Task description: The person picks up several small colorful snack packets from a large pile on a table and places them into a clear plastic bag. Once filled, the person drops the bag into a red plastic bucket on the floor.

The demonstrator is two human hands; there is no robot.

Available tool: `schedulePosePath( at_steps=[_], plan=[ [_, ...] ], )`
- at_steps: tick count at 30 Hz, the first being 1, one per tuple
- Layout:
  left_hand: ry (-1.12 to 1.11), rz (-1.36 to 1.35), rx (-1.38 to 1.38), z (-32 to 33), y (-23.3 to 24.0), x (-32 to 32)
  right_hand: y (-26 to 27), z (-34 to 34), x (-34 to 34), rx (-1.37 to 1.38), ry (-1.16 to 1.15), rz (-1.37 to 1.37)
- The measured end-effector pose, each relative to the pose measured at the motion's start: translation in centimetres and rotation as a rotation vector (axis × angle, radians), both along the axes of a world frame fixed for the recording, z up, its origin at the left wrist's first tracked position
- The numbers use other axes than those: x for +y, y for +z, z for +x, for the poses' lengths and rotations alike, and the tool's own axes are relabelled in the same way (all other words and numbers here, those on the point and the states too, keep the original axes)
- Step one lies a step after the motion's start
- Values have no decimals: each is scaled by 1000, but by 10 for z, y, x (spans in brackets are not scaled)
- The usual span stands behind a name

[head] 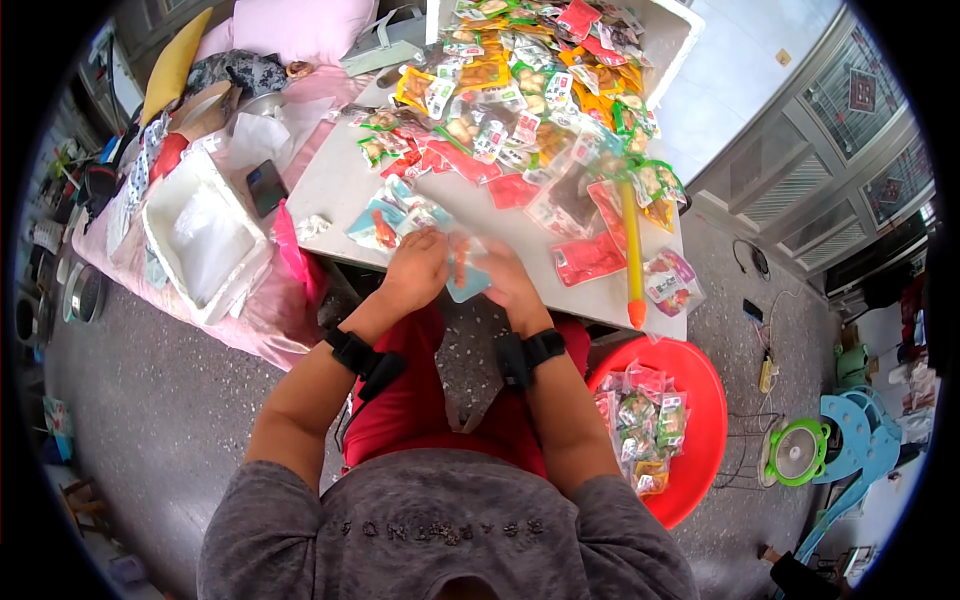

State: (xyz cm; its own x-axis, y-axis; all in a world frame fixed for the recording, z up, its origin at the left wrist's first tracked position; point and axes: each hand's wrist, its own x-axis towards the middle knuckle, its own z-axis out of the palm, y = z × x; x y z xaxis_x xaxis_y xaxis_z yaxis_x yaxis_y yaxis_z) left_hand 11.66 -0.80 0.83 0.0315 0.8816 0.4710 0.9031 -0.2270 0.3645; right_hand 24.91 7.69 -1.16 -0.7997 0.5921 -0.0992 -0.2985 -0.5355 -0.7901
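Note:
At the near edge of the white table [551, 289], my right hand [508, 271], slightly blurred, grips a clear and light-blue food packet [466, 274] by its right side. Reddish-brown food shows through the plastic. My left hand [417, 268] is beside that packet's left edge with fingers bent. Its fingertips are at a small group of similar light-blue packets [386, 221] on the table; whether they grip one is hidden. Beyond my hands, a heap of sealed snack packets [517, 90] in green, yellow and red spills from a white foam box [679, 37].
A yellow tube with an orange tip [634, 255] lies near the table's right side. Below it on the floor stands a red basin [709, 420] holding packets. Left, a foam box [259, 259] and a phone [267, 187] rest on a pink-covered bed. A green fan [797, 452] stands right.

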Motion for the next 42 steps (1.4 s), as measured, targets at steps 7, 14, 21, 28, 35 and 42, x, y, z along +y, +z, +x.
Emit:
schedulePosePath(
  at_steps=[7,14,21,28,35,42],
  plan=[
    [-22,176,-33,4,1,1,20,-10,-21,53,-235,-180],
    [39,162,15,8,-3,-4,-3,18,-52,-334,-170,-175],
    [28,198,58,8,-3,-1,15,0,-32,-342,-224,-68],
    [60,191,75,1,-1,7,9,-35,-17,-298,-265,-91],
    [29,186,-30,-1,-2,10,12,-37,-26,-380,-298,177],
    [-105,45,-80,6,2,11,-10,-52,-17,-28,-382,-391]
  ],
)
